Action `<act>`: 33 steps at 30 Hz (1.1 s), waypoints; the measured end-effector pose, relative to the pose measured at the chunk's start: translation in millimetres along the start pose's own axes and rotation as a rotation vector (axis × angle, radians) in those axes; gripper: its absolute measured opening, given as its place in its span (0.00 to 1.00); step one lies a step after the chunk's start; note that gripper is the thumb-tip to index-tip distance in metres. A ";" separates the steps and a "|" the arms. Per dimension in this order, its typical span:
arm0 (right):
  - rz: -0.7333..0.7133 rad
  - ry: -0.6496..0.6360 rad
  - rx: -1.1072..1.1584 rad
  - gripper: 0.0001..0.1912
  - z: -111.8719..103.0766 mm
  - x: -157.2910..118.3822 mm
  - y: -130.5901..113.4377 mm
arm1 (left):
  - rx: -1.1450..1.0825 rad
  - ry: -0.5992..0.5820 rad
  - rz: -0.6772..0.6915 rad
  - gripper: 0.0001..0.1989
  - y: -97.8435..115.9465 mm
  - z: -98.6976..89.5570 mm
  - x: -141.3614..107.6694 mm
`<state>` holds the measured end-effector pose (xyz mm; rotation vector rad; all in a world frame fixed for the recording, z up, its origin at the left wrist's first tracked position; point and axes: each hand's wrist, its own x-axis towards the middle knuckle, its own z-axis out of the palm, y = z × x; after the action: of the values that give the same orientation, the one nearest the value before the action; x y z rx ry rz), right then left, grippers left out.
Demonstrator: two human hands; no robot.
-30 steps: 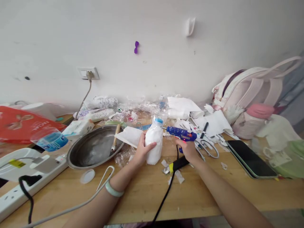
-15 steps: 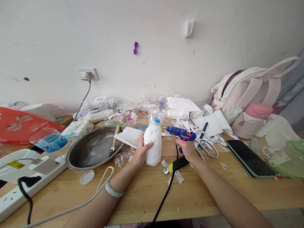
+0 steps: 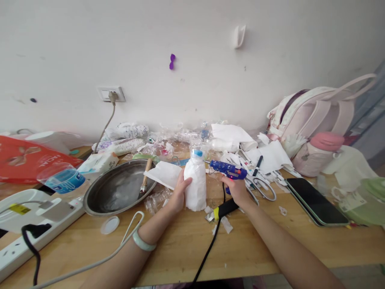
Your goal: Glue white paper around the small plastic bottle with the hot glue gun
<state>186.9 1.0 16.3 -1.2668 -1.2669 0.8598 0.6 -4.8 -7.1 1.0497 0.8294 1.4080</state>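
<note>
A bottle wrapped in white paper (image 3: 195, 186), with a blue band near its clear top, stands upright on the wooden table (image 3: 240, 249). My left hand (image 3: 179, 192) grips its left side, and a white paper sheet (image 3: 164, 174) sticks out to the left behind that hand. In my right hand (image 3: 236, 188) is a blue glue gun (image 3: 228, 169), its nozzle pointing left close to the bottle's upper right side. Below the gun lies a black and yellow tool (image 3: 225, 208) among paper scraps.
A metal basin (image 3: 90, 200) with a brush (image 3: 145, 178) is on the left, near a power strip (image 3: 39, 235). Plastic bottles, papers and pens clutter the back. A phone (image 3: 317, 200), pink-lidded bottle (image 3: 309, 156) and backpack (image 3: 319, 108) are right. Cables cross the front.
The wrapped bottle has shifted slightly right and leans or turns a little differently. The glue gun has moved slightly left, its nozzle now nearer the bottle.
</note>
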 end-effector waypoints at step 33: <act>0.082 0.166 0.300 0.17 6.8 14.2 14.7 | 0.072 -0.206 -0.561 0.23 25.9 16.1 -11.3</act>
<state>185.3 18.5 3.9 -1.1288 -0.9214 0.9437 5.9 -20.3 21.0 0.9040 0.9352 0.7899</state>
